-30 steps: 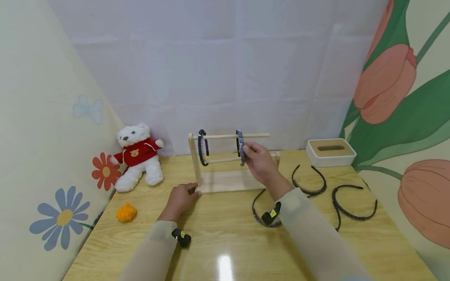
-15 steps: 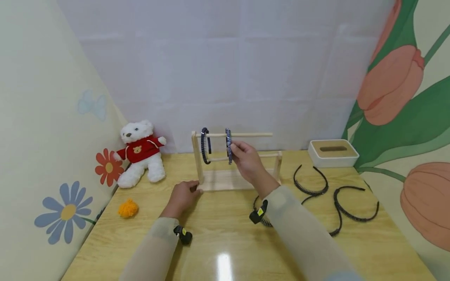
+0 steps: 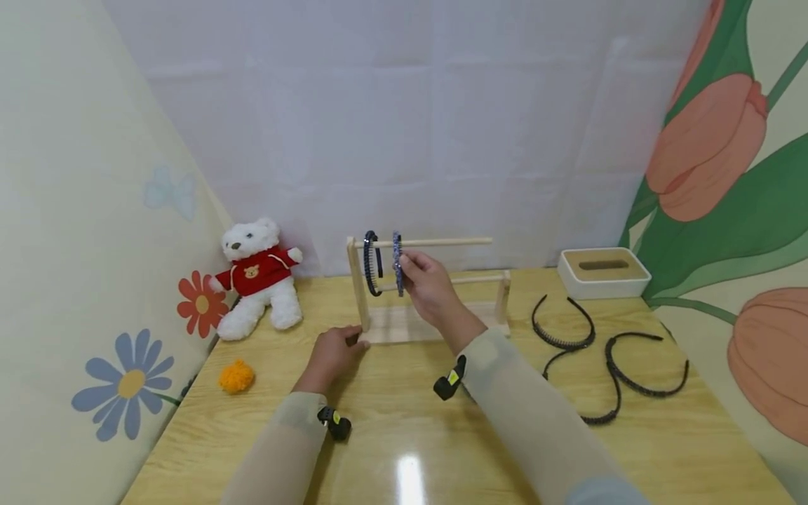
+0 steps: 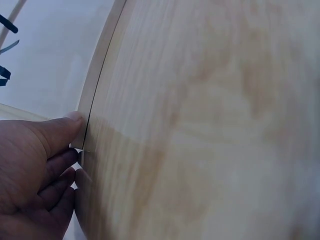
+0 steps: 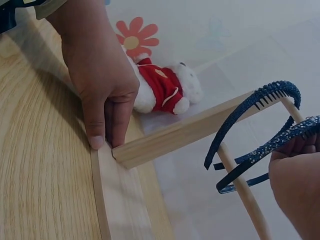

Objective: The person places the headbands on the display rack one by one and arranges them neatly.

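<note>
My right hand [image 3: 429,287] pinches a glittery blue toothed headband [image 3: 398,263] by its near side. The headband hangs on the upper bar of a wooden rack [image 3: 404,326], and in the right wrist view its speckled band [image 5: 272,146] lies close beside a second headband. That second, dark blue headband [image 3: 369,263] encircles both bars near the left upright. At the rack's front left corner, my left hand [image 3: 330,361] grips the base. Its thumb [image 4: 62,131] presses the base edge in the left wrist view, with the other fingers tucked at the end.
Several black toothed headbands [image 3: 571,345] lie on the table [image 3: 391,421] at right, one mostly hidden behind the right wrist. A white tissue box [image 3: 604,273] stands back right. Left are a white teddy bear [image 3: 255,277] in red and an orange pom-pom [image 3: 236,376].
My right hand has slid the glittery headband leftward along the bars, closer to the dark blue one. My left hand keeps its hold at the rack's corner.
</note>
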`<state>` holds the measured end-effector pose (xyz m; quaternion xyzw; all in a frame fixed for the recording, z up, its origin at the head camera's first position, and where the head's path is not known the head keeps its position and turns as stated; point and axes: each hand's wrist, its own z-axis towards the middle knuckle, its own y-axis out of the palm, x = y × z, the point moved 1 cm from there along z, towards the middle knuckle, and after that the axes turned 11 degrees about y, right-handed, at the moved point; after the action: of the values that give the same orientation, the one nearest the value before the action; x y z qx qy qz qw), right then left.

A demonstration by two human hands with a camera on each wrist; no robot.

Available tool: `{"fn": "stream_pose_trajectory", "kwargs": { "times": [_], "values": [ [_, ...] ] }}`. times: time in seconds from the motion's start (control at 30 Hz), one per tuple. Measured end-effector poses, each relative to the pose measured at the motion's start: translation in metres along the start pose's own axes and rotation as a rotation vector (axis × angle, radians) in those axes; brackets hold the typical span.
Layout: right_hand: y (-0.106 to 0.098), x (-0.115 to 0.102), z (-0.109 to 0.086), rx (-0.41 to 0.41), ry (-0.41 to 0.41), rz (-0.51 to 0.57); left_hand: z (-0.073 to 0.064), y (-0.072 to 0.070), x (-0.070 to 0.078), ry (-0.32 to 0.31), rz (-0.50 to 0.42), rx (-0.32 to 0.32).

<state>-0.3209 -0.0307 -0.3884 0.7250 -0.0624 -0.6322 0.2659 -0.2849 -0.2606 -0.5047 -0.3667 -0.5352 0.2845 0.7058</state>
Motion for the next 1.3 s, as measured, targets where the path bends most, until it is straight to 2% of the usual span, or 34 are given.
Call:
{"fn": "stream_pose_trajectory", "kwargs": {
  "times": [0.3,0.63,1.03,1.3],
  "values": [
    [0.0065,0.0045,0.0055,-0.016,-0.009,-0.004,-0.0008,0.0012,-0.0013,-0.014,0.007,-0.005],
    [0.0038,0.0036,0.0060,-0.029,0.000,0.002,-0.0002,-0.0014,0.0013,-0.007,0.008,-0.003],
    [0.0023,0.0064,0.0049,-0.033,0.029,-0.005,-0.0018,-0.0006,0.0015,-0.034,0.025,-0.030],
    [0.0018,0.0053,0.0055,-0.037,0.026,-0.004,-0.0005,-0.0020,0.0011,-0.012,0.026,-0.017]
  ]
}}
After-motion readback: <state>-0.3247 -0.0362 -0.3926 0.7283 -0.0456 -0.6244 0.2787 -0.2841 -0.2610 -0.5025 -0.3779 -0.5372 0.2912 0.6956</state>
